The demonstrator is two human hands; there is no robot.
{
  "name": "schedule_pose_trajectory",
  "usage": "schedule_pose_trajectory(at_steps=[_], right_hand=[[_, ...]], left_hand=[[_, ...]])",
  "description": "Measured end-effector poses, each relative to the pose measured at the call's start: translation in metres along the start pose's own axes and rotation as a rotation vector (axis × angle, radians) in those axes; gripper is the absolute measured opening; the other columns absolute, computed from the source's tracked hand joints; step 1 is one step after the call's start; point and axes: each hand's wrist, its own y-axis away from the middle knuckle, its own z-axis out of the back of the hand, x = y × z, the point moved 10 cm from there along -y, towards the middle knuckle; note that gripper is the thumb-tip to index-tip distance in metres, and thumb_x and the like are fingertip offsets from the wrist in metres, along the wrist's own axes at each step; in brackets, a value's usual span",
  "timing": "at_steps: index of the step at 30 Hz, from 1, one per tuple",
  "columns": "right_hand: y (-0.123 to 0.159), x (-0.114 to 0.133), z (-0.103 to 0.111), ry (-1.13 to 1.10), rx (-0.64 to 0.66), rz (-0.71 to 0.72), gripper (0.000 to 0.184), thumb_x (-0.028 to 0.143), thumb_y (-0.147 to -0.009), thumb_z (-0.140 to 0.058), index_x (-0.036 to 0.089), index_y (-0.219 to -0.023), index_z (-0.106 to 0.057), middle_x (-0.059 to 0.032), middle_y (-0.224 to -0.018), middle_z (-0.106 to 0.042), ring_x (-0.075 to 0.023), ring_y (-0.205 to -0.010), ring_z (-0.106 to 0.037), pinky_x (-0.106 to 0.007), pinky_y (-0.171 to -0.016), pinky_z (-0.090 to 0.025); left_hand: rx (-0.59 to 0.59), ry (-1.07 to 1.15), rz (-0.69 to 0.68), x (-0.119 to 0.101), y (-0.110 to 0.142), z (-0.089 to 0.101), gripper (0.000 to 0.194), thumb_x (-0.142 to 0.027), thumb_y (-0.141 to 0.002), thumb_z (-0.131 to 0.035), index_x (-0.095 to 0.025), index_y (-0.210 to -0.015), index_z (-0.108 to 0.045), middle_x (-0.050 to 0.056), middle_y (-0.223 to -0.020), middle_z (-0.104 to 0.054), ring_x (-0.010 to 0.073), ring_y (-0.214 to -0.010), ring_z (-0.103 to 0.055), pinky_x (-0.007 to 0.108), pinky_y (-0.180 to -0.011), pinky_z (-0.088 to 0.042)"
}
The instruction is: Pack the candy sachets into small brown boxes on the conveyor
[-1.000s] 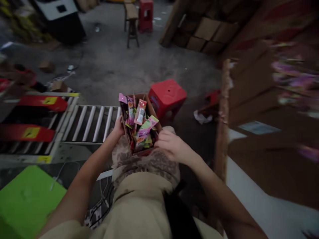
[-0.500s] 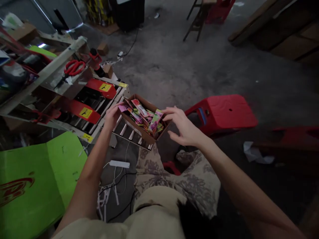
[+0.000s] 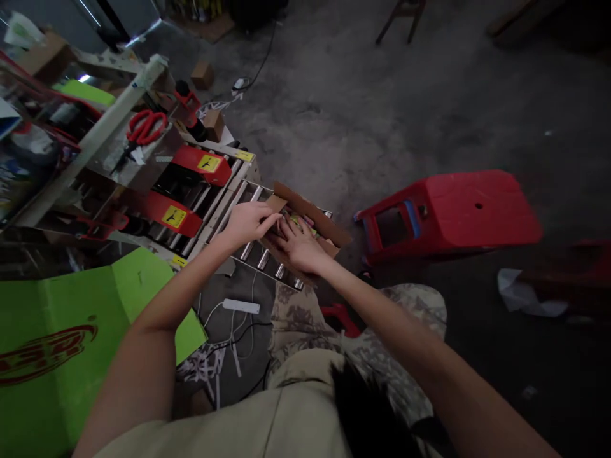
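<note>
A small brown cardboard box (image 3: 324, 224) sits tilted at the end of the roller conveyor (image 3: 262, 257), its flaps standing up. Colourful sachets (image 3: 305, 222) fill it, now mostly hidden under my fingers. My right hand (image 3: 300, 247) lies flat on the sachets inside the box, fingers spread. At the box's left end, my left hand (image 3: 249, 222) reaches over the edge with its fingers stretched toward the right hand, near a raised flap.
To the left stands a taping machine (image 3: 200, 162) with red guides and red-handled scissors (image 3: 147, 127) on it. A green printed carton (image 3: 95, 337) lies lower left. A white power strip (image 3: 241, 306) with cables is below the conveyor. A red plastic stool (image 3: 477, 210) stands right.
My right hand has moved from the box's right side into it, onto the sachets. My left hand has shifted right over the box's left end. The flaps now stand higher, and the view has shifted.
</note>
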Motion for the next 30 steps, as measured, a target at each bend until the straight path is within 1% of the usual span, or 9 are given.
schedule_pose_trajectory(at_steps=[3,6,9,12,16,19,23,25,30], right_hand=[[0.006,-0.008,0.014,-0.271,-0.031,0.077,0.036,0.022,-0.094,-0.047,0.024,-0.122,-0.07,-0.0037,-0.16,-0.034,-0.0269,-0.152,-0.025,-0.054,-0.125,-0.02],[0.014,-0.018,0.05,-0.503,-0.28,0.048,0.036,0.016,-0.092,-0.041,0.019,-0.106,-0.074,-0.0081,-0.141,-0.059,-0.0211,-0.134,-0.053,-0.042,-0.116,-0.041],[0.034,-0.011,0.098,-0.468,-0.568,0.055,0.032,0.016,-0.092,-0.042,0.02,-0.096,-0.073,-0.0068,-0.111,-0.073,-0.0193,-0.11,-0.067,-0.038,-0.102,-0.052],[0.055,-0.005,0.124,-0.273,-0.69,-0.031,0.031,0.026,-0.096,-0.046,0.02,-0.118,-0.067,-0.0099,-0.119,-0.07,-0.0253,-0.119,-0.061,-0.047,-0.109,-0.046],[0.069,0.006,0.075,-0.078,-0.45,-0.116,0.063,0.045,-0.092,-0.057,0.007,-0.142,-0.049,-0.0213,-0.144,-0.052,-0.0364,-0.138,-0.045,-0.058,-0.117,-0.034],[0.076,0.007,0.035,-0.031,-0.353,-0.136,0.075,0.047,-0.09,-0.059,0.002,-0.147,-0.043,-0.0218,-0.158,-0.032,-0.0378,-0.149,-0.026,-0.058,-0.124,-0.022],[0.088,-0.007,0.037,-0.308,-0.298,0.018,0.054,0.032,-0.087,-0.06,0.014,-0.137,-0.059,-0.0139,-0.15,-0.048,-0.033,-0.146,-0.036,-0.057,-0.123,-0.025],[0.11,-0.022,0.053,-0.524,-0.325,0.049,0.04,0.029,-0.088,-0.056,0.021,-0.125,-0.069,-0.0089,-0.136,-0.062,-0.0284,-0.136,-0.05,-0.053,-0.119,-0.034],[0.216,-0.082,0.07,-0.768,-0.538,-0.305,0.039,0.038,-0.087,-0.063,0.022,-0.123,-0.068,-0.0085,-0.121,-0.071,-0.0232,-0.111,-0.068,-0.042,-0.099,-0.056]], left_hand=[[-0.042,-0.134,0.099,0.012,-0.017,-0.018,0.045,-0.045,-0.096,-0.042,-0.019,-0.071,-0.068,0.011,-0.074,-0.066,0.0252,-0.081,-0.064,0.036,-0.081,-0.045],[-0.029,-0.279,0.233,0.022,-0.022,-0.035,0.039,-0.036,-0.097,-0.037,-0.014,-0.088,-0.068,0.017,-0.089,-0.068,0.0301,-0.09,-0.064,0.042,-0.088,-0.043],[-0.076,-0.363,0.316,0.025,-0.02,-0.036,0.031,-0.031,-0.096,-0.039,-0.013,-0.102,-0.063,0.02,-0.106,-0.066,0.0336,-0.107,-0.061,0.047,-0.099,-0.038],[-0.219,-0.369,0.387,0.034,-0.016,-0.023,0.029,-0.026,-0.094,-0.04,-0.013,-0.112,-0.058,0.021,-0.119,-0.061,0.0357,-0.121,-0.052,0.052,-0.108,-0.031],[-0.473,-0.215,0.495,0.054,-0.004,0.001,0.035,-0.016,-0.091,-0.036,-0.012,-0.12,-0.053,0.021,-0.125,-0.058,0.0332,-0.125,-0.05,0.052,-0.11,-0.032],[-0.654,-0.109,0.394,0.023,0.014,0.008,0.041,-0.019,-0.093,-0.032,-0.012,-0.129,-0.048,0.021,-0.136,-0.052,0.029,-0.134,-0.045,0.049,-0.117,-0.028],[-0.196,-0.102,0.0,-0.077,0.025,-0.067,0.063,-0.053,-0.098,-0.029,-0.015,-0.147,-0.037,0.019,-0.155,-0.038,0.03,-0.149,-0.03,0.049,-0.123,-0.019],[0.019,-0.204,-0.062,-0.103,0.039,-0.102,0.09,-0.073,-0.087,-0.043,-0.012,-0.152,-0.032,0.022,-0.161,-0.026,0.0364,-0.153,-0.018,0.053,-0.124,-0.013],[0.031,-0.345,-0.007,-0.094,0.056,-0.089,0.111,-0.075,-0.073,-0.064,-0.012,-0.156,-0.025,0.024,-0.163,-0.017,0.0424,-0.153,-0.012,0.06,-0.123,-0.014]])
